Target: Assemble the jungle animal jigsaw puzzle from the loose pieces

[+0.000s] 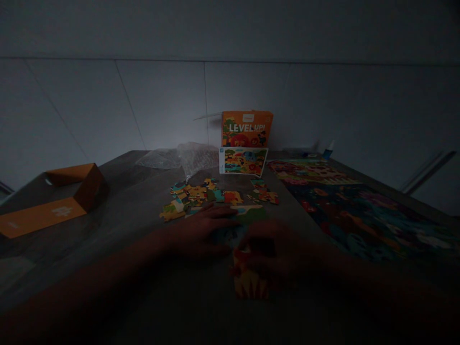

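My left hand [206, 230] lies palm down with its fingers stretched out over a partly joined puzzle [257, 214], covering some of it. My right hand [276, 247] is blurred, its fingers bent and closed on a red and yellow puzzle piece [251, 282] just below that puzzle. How firmly it grips is hard to see in the dim light. Behind my left hand lies a pile of loose puzzle pieces [196, 194], and a smaller group of pieces [265, 193] sits to its right.
A picture card [243, 161] leans against an orange puzzle box [247, 125]. Crumpled clear plastic wrap [197, 155] lies to the left. An opened orange box sleeve [46, 211] is at the far left. Finished colourful puzzles [359, 215] cover the right side; a small bottle [328, 151] stands behind.
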`<state>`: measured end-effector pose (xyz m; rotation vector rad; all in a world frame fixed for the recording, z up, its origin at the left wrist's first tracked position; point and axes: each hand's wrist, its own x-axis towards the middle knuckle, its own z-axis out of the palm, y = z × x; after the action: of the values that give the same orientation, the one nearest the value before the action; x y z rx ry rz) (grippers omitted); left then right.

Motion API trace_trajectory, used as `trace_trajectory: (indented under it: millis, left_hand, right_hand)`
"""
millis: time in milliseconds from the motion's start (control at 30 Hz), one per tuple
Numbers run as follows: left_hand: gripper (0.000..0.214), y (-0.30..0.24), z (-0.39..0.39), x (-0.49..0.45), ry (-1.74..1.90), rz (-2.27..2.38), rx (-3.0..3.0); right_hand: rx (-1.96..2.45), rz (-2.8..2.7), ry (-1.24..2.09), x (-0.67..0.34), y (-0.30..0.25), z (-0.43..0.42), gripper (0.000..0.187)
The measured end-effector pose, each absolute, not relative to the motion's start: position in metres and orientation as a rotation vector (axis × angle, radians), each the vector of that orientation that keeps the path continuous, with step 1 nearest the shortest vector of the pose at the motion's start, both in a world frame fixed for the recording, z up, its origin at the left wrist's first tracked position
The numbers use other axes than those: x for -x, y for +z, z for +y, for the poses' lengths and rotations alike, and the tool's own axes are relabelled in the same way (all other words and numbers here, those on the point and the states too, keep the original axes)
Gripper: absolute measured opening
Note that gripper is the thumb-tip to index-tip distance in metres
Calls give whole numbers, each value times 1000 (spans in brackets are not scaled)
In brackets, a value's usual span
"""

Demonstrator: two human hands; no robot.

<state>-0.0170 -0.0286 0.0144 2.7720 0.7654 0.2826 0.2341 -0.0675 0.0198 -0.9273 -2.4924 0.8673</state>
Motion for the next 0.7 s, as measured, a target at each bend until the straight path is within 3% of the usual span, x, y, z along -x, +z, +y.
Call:
trace_trajectory:
  millis: [167, 700]
  left_hand:
    - [57, 13, -28, 17, 256, 778, -2787]
    - [58, 14, -28, 17, 251, 779, -2773]
  right_hand:
    - [770, -2647, 754, -234, 21, -74, 17]
    - [601, -2732, 832, -231, 18, -81, 31]
